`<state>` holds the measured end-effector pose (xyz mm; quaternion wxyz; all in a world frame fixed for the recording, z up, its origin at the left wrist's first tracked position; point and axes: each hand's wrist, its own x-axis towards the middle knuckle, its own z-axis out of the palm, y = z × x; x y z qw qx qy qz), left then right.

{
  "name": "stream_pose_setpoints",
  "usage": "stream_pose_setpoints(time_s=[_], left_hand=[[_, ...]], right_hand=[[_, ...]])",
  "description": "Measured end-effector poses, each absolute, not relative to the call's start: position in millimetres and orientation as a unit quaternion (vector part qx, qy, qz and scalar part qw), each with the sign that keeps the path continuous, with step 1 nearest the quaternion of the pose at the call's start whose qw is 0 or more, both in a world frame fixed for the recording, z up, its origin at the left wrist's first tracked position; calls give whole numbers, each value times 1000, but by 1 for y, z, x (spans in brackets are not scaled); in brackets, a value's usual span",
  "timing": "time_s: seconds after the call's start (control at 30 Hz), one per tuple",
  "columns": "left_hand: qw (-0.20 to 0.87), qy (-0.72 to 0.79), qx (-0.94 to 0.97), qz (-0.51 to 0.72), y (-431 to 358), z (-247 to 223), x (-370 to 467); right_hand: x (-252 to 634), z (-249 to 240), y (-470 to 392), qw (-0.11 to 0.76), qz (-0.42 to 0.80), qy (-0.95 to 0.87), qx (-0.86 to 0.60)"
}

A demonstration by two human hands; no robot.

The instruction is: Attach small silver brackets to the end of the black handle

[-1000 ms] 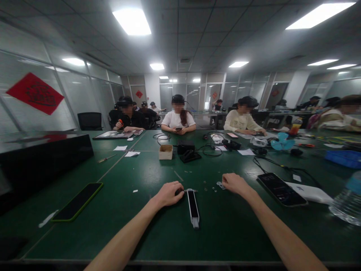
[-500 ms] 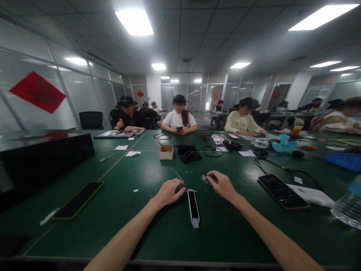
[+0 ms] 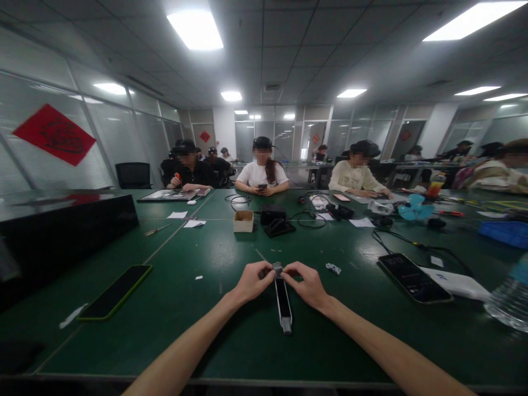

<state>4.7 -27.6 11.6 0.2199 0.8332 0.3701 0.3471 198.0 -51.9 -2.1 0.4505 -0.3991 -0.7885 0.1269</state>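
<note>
A slim, elongated grey-white casing [image 3: 284,302] with a dark inside lies lengthwise on the green table in front of me. At its far end sits a small grey part [image 3: 277,267]. My left hand [image 3: 252,283] pinches this part from the left, thumb and fingers closed. From the other side my right hand [image 3: 307,281] is closed on it too, fingertips by the casing's end. Fingertips partly hide where part and casing meet. To the right of my right hand lies a small silvery-white piece [image 3: 333,268].
A green-edged phone [image 3: 115,292] is at left, near a black monitor-like panel [image 3: 70,242]. At right lie another phone [image 3: 414,278] and a water bottle [image 3: 509,297]. Farther back are a small open box [image 3: 243,222], a screwdriver [image 3: 157,230] and a blue fan [image 3: 416,208]. Co-workers sit opposite.
My right hand has come left to the casing's far end, where the small grey part now shows between both hands. My left hand has shifted slightly right. A silvery-white piece now lies at right.
</note>
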Motion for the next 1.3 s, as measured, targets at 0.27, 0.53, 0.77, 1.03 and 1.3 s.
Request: stream_pose_setpoints(time_s=[0.27, 0.53, 0.77, 1.03, 1.3], left_hand=[[206, 476, 786, 336, -9, 11, -10], [209, 520, 790, 247, 11, 3, -27], [225, 513, 799, 219, 13, 2, -27], [267, 509, 793, 200, 12, 2, -28], [338, 510, 772, 176, 9, 7, -28]], right_hand=[[213, 3, -42, 354, 76, -837, -409], [236, -1, -32, 187, 31, -874, -448], [231, -5, -31, 184, 26, -882, -433], [231, 0, -36, 194, 51, -873, -445], [229, -3, -35, 193, 71, -871, -447]])
